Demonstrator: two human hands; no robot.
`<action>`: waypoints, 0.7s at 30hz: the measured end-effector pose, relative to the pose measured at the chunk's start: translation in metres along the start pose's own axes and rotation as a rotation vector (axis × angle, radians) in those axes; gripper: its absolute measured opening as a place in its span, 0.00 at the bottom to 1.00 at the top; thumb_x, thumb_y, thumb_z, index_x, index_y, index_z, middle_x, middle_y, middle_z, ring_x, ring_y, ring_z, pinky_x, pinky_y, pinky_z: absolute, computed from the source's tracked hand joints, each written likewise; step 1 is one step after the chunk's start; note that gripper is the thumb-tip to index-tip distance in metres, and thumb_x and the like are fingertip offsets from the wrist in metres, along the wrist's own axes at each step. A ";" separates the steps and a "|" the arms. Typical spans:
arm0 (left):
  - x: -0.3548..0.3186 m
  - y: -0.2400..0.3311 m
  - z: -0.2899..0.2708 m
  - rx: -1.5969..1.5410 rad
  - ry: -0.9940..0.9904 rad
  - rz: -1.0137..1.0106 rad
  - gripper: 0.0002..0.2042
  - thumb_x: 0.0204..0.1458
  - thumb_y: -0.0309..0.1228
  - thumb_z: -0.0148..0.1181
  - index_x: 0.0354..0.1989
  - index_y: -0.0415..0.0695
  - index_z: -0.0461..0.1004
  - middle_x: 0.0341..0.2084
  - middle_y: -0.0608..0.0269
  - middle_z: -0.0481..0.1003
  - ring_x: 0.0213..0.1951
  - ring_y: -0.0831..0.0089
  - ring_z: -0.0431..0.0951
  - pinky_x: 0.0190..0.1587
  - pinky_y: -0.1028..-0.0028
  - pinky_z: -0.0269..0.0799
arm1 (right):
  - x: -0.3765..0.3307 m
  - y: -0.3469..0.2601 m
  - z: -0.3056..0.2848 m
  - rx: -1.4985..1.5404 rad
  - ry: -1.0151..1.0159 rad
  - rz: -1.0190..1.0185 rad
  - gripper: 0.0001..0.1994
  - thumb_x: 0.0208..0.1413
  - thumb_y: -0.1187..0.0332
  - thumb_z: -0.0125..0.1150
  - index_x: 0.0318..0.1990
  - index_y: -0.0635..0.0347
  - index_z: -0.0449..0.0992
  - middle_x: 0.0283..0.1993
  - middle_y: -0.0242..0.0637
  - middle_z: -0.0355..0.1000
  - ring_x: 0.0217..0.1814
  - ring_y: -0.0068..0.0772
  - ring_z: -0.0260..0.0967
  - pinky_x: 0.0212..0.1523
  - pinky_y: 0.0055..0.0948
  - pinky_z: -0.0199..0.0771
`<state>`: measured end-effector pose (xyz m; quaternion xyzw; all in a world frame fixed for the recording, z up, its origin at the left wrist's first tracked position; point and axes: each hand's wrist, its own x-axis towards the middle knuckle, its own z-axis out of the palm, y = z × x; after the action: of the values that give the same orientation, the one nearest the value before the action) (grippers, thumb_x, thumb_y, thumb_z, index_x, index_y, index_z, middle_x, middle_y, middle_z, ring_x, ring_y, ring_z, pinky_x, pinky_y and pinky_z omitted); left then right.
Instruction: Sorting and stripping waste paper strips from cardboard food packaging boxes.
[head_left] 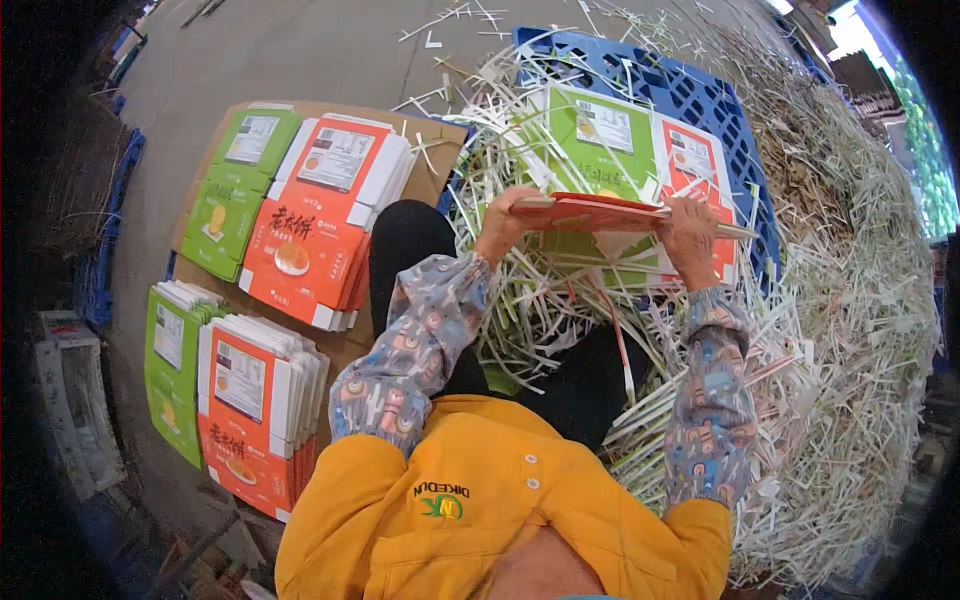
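Observation:
Both hands hold a thin stack of flat red carton blanks above the pallet, tipped so that I see it nearly edge-on. My left hand is closed around its left end. My right hand grips the right end, fingers wrapped over the edge. Just beneath lie green carton blanks and orange carton blanks, partly covered by the held stack and my hands. Long white paper strips lie around and below them.
A blue plastic pallet stands ahead of me. To my left, green stacks and orange stacks of blanks lie on a cardboard sheet, with more stacks nearer. A large heap of paper scraps fills the right side.

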<state>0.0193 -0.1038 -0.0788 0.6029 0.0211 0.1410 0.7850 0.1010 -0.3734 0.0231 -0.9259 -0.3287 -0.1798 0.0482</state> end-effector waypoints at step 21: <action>0.003 0.056 0.001 -0.060 -0.099 0.027 0.13 0.43 0.25 0.57 0.39 0.40 0.67 0.32 0.68 0.69 0.38 0.79 0.66 0.41 0.78 0.62 | 0.032 0.023 -0.043 0.448 0.178 -0.263 0.05 0.40 0.72 0.59 0.25 0.62 0.72 0.22 0.38 0.67 0.25 0.37 0.64 0.27 0.30 0.61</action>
<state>0.0112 -0.0907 -0.0245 0.5854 -0.0301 0.1222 0.8009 0.1255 -0.3812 0.0756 -0.8219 -0.4723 -0.1881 0.2570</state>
